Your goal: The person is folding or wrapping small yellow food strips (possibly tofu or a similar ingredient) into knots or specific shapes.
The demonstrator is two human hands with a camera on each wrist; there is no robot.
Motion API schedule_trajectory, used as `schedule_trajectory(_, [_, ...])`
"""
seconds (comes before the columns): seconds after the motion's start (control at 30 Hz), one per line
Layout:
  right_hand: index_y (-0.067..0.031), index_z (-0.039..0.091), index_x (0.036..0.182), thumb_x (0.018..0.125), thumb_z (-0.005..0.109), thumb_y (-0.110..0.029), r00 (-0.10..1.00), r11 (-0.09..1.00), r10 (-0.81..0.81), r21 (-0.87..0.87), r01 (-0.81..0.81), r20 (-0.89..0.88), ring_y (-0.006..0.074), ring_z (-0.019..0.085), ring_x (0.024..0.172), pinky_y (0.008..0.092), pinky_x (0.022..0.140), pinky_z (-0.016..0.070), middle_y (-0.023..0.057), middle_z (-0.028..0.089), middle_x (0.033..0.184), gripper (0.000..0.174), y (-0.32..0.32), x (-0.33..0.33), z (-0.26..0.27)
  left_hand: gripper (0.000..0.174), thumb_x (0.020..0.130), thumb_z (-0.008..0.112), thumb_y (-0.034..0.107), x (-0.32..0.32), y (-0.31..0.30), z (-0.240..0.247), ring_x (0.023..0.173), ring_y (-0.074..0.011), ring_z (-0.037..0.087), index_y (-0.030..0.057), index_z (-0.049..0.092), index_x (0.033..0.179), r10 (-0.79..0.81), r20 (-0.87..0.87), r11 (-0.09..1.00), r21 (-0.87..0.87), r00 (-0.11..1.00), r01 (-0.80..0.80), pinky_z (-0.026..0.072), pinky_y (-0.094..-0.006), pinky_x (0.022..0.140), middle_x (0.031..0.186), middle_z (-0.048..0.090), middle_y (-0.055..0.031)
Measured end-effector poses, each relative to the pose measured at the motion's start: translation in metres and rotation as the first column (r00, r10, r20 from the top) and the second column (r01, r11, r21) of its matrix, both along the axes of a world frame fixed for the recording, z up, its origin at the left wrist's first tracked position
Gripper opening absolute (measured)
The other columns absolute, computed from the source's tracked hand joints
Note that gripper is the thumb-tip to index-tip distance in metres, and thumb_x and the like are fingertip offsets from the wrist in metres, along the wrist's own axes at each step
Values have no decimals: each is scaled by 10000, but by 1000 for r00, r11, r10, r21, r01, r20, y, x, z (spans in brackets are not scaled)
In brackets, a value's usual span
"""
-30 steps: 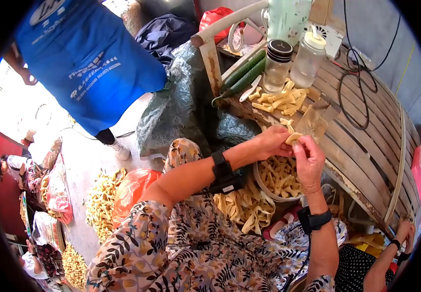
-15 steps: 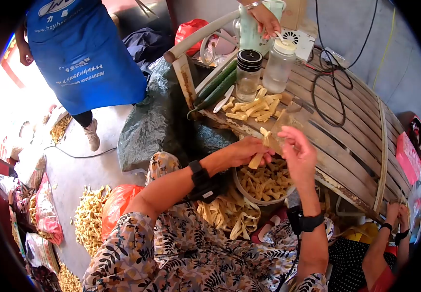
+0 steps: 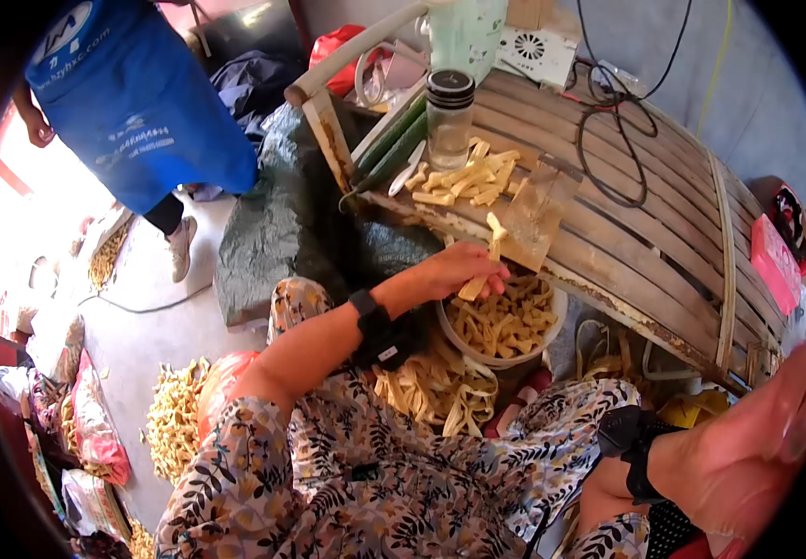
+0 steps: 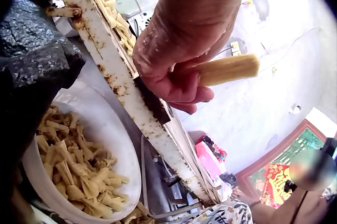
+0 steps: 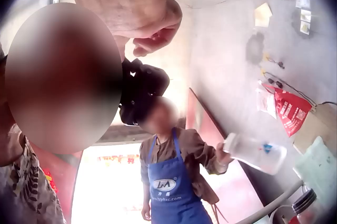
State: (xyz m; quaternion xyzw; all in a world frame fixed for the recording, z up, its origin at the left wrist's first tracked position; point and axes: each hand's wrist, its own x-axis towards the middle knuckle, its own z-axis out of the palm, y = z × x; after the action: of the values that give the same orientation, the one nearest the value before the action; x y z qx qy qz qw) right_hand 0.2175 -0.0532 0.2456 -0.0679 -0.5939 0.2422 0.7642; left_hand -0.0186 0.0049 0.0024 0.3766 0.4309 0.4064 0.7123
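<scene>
My left hand (image 3: pixel 462 267) holds a pale yellow knotted strip (image 3: pixel 495 236), which looks like tofu skin, above a white bucket (image 3: pixel 563 317). One smooth end of the strip sticks out past the fingers in the left wrist view, while the hand covers its middle. Similar knotted pieces (image 4: pixel 73 171) fill much of the bucket. At the right edge of the head view, my right hand (image 3: pixel 748 452) is raised close to the camera. Its fingers (image 5: pixel 158 40) are curled and appear empty in the right wrist view, beside a black head-worn device (image 5: pixel 145 84).
A slatted bench (image 3: pixel 645 252) bears more strips (image 3: pixel 473 177), a black-lidded jar (image 3: pixel 450 121), cucumbers (image 3: pixel 394 149) and a white-handled knife (image 3: pixel 409 168). Loose long strips (image 3: pixel 431 396) hang beside the bucket. A person in a blue apron (image 5: pixel 176 187) holds a clear bottle (image 5: pixel 258 153).
My right hand has let go of the strip and moved up to the right, near my head. My left hand keeps the strip. Another person has taken the clear bottle off the bench.
</scene>
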Motion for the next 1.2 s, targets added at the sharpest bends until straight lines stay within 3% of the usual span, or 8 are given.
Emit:
schedule_trajectory(0.07, [47, 486, 892, 682, 727, -346, 957, 987, -162, -25, 161, -240, 134, 367, 798, 228, 636, 312, 71, 416, 866, 506, -11, -15, 4, 219, 852, 518, 147, -2, 0, -4, 564, -111, 565, -55, 557, 928, 6, 30, 1000, -20, 1000, -5, 455, -205, 514, 763, 629, -117])
schedule_trajectory(0.2, [38, 493, 889, 694, 703, -317, 989, 993, -105, 45, 109, -101, 141, 385, 776, 233, 625, 326, 77, 433, 848, 456, -8, -3, 8, 210, 853, 524, 152, -4, -1, -6, 553, -108, 569, -48, 567, 903, 38, -11, 999, -25, 999, -38, 455, -208, 493, 744, 632, -115])
schedule_trajectory(0.23, [36, 495, 888, 697, 698, -309, 992, 994, -99, 47, 103, -78, 143, 390, 770, 234, 622, 330, 78, 437, 843, 443, -8, 1, 9, 258, 870, 507, 203, -3, -2, -4, 533, -71, 532, -23, 568, 980, 31, -74, 999, -35, 997, -34, 415, -197, 471, 756, 632, -59])
schedule_trajectory(0.57, [13, 512, 880, 728, 638, -236, 987, 990, -123, 86, 114, 101, 161, 435, 713, 247, 594, 366, 91, 478, 798, 318, -8, 27, 13, 246, 880, 479, 163, -3, -3, 4, 565, -84, 526, -39, 551, 1003, 66, -37, 997, 30, 997, -65, 420, -195, 514, 772, 619, -68])
schedule_trajectory(0.77, [0, 522, 876, 746, 602, -191, 980, 984, -157, 102, 145, 125, 171, 462, 679, 255, 577, 387, 99, 503, 771, 245, -13, 32, 16, 246, 885, 473, 155, 2, -6, 23, 581, -89, 526, -38, 550, 1018, 60, -66, 998, 13, 996, -59, 435, -198, 542, 774, 617, -72])
schedule_trajectory(1.03, [-18, 536, 869, 770, 555, -132, 984, 986, -131, 119, 117, 118, 185, 499, 633, 266, 555, 416, 109, 537, 735, 153, -20, 16, 28, 219, 879, 467, 132, 1, -6, 12, 581, -93, 529, -13, 548, 1021, 38, -66, 996, 89, 997, -32, 440, -204, 543, 778, 602, -52])
schedule_trajectory(1.2, [-29, 544, 866, 785, 525, -95, 941, 987, -108, 146, 63, 322, 194, 521, 605, 272, 540, 434, 116, 557, 712, 106, -20, 17, 39, 227, 895, 467, 165, 7, -10, 25, 656, -90, 544, 34, 536, 1068, 16, 0, 995, 95, 1000, -16, 443, -198, 596, 829, 594, -42])
